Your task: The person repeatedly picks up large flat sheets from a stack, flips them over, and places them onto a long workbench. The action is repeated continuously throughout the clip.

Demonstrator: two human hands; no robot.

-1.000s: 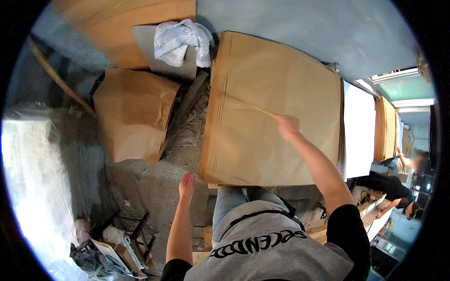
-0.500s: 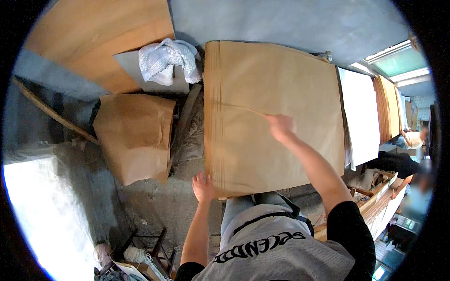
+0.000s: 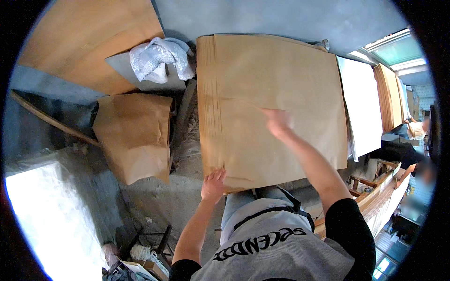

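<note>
A broad stack of brown paper sheets lies in front of me, its left edges fanned into narrow overlapping strips. My right hand is closed around a thin tan stick, blurred by motion, above the middle of the stack. The stick points left toward the fanned strips; its far end is hard to make out. At the near left corner, my left hand lies with fingers stretched over the paper's edge; its thumb is not clear. A small crease shows in the top sheet beside that hand.
Left of the stack sits a smaller brown paper pile, with a white cloth on a grey board behind it. White sheets stand to the right. A wooden pole leans at far left. Other people work at far right.
My left hand has moved right and slightly up, onto the stack's corner. A crease has appeared beside it. My right hand has shifted slightly left with the stick.
</note>
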